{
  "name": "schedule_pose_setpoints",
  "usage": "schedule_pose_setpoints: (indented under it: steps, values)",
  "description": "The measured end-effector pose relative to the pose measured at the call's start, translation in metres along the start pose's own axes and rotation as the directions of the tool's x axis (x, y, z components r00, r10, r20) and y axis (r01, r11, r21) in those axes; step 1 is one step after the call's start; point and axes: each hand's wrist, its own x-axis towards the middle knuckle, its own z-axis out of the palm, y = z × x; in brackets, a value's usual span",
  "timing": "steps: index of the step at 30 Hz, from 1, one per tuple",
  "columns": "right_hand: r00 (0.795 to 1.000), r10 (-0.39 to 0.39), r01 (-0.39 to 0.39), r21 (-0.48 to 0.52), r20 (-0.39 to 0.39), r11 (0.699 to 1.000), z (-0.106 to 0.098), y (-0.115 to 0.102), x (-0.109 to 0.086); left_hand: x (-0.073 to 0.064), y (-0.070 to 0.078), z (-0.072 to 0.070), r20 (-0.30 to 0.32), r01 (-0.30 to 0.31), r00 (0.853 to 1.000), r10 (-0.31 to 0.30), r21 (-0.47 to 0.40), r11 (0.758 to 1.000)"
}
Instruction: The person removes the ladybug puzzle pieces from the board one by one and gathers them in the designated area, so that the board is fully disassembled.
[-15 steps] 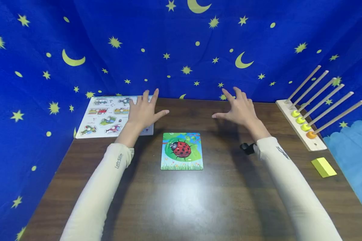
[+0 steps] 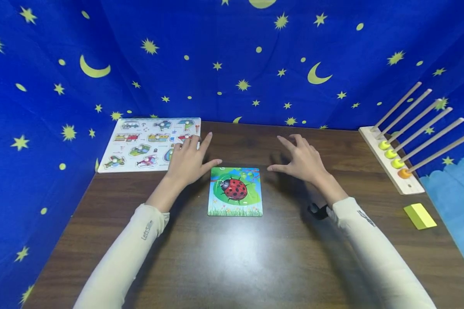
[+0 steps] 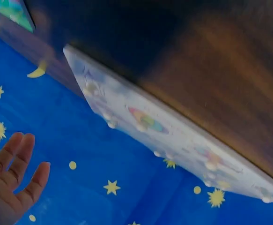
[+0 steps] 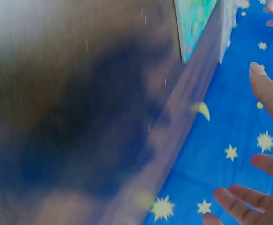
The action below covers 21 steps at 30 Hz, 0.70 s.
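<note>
One square ladybug puzzle (image 2: 235, 192) lies flat near the middle of the wooden table (image 2: 236, 262) in my head view, between the two hands and nearer to me than either. On its left, I have the left hand (image 2: 187, 161) raised with its palm down, the thumb spread well away from the fingers and nothing gripped. The thumb tip appears just beside the puzzle's far left corner; I cannot tell whether they touch. The fingers overlap the right end of the white picture board (image 2: 139, 148) in my head view, yet my left wrist view shows them apart from it. On the other side, I see the right hand (image 2: 303, 159) empty too, fingers parted and thumb pointing inward, above the table and clear of the puzzle. A black strap (image 2: 318, 211) shows under that wrist. Farther right stands a peg rack (image 2: 390, 161) with three yellow rings and one orange, and a yellow block (image 2: 420, 216) sits near its close end. A blue star-patterned curtain (image 2: 201, 73) hangs behind.
</note>
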Motion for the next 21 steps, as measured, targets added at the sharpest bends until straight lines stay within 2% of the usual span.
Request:
schedule_pose_setpoints:
  steps: [7, 11, 14, 21]
  values:
    - [0.998, -0.037, 0.036, 0.025, 0.043, 0.999, 0.01, -0.009, -0.01, -0.013, 0.009, 0.013, -0.027, -0.067, 0.997, 0.068, 0.028, 0.997]
    - [0.996, -0.054, 0.051, 0.036, 0.067, 0.998, 0.017, -0.01, -0.015, -0.02, 0.015, 0.02, -0.005, -0.091, 0.996, 0.091, 0.018, 0.996]
    - [0.995, -0.062, 0.059, 0.048, 0.075, 0.997, 0.022, -0.01, -0.018, -0.024, 0.019, 0.025, 0.007, -0.104, 0.995, 0.104, 0.0, 0.995]
    - [0.993, -0.098, 0.093, 0.07, 0.064, 0.993, 0.032, -0.011, -0.023, -0.029, 0.026, 0.033, -0.01, -0.151, 0.988, 0.151, 0.013, 0.988]
